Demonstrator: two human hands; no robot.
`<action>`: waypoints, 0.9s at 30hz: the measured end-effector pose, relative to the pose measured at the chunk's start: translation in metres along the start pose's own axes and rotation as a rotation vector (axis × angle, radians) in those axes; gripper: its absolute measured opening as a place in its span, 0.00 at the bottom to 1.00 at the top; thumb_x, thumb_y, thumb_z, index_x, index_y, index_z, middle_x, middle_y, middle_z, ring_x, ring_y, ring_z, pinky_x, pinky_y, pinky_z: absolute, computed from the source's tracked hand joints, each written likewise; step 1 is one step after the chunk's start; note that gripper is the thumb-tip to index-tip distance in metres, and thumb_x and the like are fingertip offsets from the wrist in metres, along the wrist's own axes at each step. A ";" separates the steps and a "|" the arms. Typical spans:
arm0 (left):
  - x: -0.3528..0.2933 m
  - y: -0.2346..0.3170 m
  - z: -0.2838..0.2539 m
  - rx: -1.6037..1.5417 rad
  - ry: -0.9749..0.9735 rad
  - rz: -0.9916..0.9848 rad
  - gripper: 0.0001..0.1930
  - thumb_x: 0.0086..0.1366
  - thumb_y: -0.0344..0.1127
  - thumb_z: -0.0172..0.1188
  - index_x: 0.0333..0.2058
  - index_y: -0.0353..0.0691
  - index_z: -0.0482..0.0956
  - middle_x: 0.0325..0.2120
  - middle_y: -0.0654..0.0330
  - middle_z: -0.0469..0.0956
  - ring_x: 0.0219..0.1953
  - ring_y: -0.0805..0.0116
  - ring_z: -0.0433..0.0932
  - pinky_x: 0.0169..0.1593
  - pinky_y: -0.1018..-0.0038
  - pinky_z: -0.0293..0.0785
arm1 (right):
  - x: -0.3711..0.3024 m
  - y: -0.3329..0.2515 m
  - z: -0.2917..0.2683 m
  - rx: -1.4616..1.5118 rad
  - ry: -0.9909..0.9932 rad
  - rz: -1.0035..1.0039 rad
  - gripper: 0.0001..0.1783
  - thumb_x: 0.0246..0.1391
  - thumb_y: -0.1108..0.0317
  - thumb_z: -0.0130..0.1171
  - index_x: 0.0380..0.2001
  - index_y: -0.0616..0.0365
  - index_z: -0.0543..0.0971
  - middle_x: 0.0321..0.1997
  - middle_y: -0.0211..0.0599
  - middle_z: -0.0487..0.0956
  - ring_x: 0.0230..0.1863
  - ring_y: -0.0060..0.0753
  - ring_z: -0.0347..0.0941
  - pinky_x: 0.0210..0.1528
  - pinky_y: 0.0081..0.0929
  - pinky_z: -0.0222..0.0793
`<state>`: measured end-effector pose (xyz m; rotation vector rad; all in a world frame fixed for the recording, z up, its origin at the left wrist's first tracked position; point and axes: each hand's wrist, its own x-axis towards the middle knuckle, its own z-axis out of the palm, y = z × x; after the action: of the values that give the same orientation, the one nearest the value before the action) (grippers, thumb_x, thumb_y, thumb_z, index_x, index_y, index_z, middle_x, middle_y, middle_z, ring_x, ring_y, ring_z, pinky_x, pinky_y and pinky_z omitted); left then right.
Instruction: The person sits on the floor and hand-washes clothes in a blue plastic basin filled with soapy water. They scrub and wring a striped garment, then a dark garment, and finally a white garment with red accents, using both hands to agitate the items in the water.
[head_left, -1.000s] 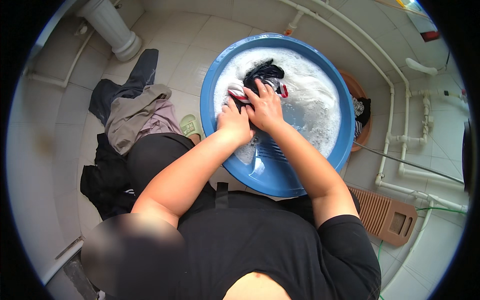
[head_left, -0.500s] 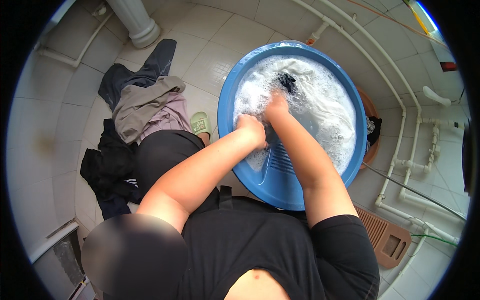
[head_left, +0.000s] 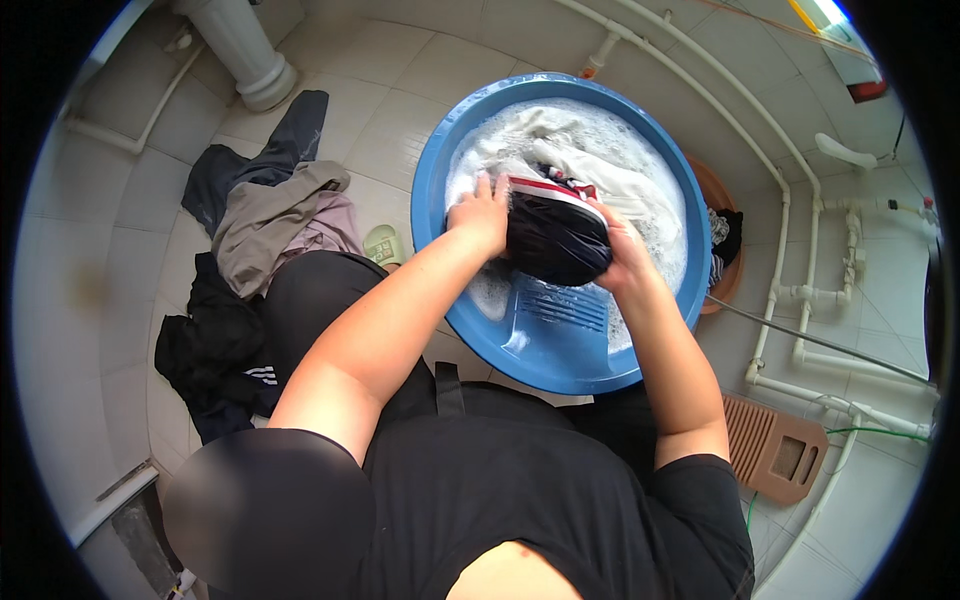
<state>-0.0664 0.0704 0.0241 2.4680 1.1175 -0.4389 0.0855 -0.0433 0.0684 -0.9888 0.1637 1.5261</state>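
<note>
Garment (head_left: 557, 240), black, pinched at opposite edges by left grip (head_left: 480, 212) and right grip (head_left: 625, 247), held between them over blue basin (head_left: 428, 185); likely soft, slippery, water-heavy; best grasped by red-and-white band (head_left: 548, 191).

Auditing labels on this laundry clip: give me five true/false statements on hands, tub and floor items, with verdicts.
1. The left-hand grip and the right-hand grip both touch the black garment. True.

2. The garment's trim is plain green. False: the trim is red and white.

3. White cloth lies in the blue tub. True.

4. The brown washboard is inside the tub. False: the brown washboard is outside it, toward the person's right.

5. The green slipper is to the left of the tub. True.
</note>
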 end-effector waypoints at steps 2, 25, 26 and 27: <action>-0.005 0.008 -0.005 -0.056 0.085 0.016 0.43 0.48 0.43 0.64 0.62 0.51 0.50 0.63 0.47 0.46 0.56 0.47 0.63 0.53 0.62 0.68 | -0.047 0.001 0.023 0.106 -0.150 0.008 0.18 0.56 0.62 0.49 0.41 0.67 0.74 0.39 0.47 0.79 0.37 0.39 0.77 0.44 0.35 0.74; -0.022 0.043 -0.011 -0.945 0.244 0.598 0.21 0.56 0.34 0.57 0.49 0.37 0.70 0.45 0.53 0.74 0.46 0.58 0.74 0.49 0.67 0.69 | -0.030 0.007 -0.076 0.294 -0.118 -0.226 0.26 0.50 0.65 0.51 0.52 0.66 0.67 0.49 0.50 0.74 0.48 0.42 0.73 0.54 0.38 0.68; -0.023 0.034 -0.023 -0.635 0.350 0.546 0.23 0.53 0.35 0.59 0.49 0.38 0.69 0.44 0.51 0.73 0.46 0.56 0.74 0.49 0.67 0.69 | -0.034 0.003 -0.084 0.243 -0.089 -0.184 0.26 0.49 0.66 0.51 0.51 0.67 0.67 0.49 0.50 0.74 0.47 0.42 0.73 0.54 0.38 0.69; -0.023 0.027 -0.032 -0.325 0.448 0.488 0.26 0.51 0.36 0.62 0.50 0.38 0.69 0.43 0.48 0.73 0.45 0.53 0.74 0.48 0.67 0.70 | -0.039 -0.002 -0.091 0.193 -0.060 -0.142 0.26 0.49 0.66 0.50 0.51 0.69 0.67 0.49 0.50 0.74 0.47 0.41 0.74 0.53 0.37 0.69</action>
<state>-0.0561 0.0542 0.0684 2.4760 0.6187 0.4226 0.1260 -0.1282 0.0381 -0.7842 0.1901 1.3812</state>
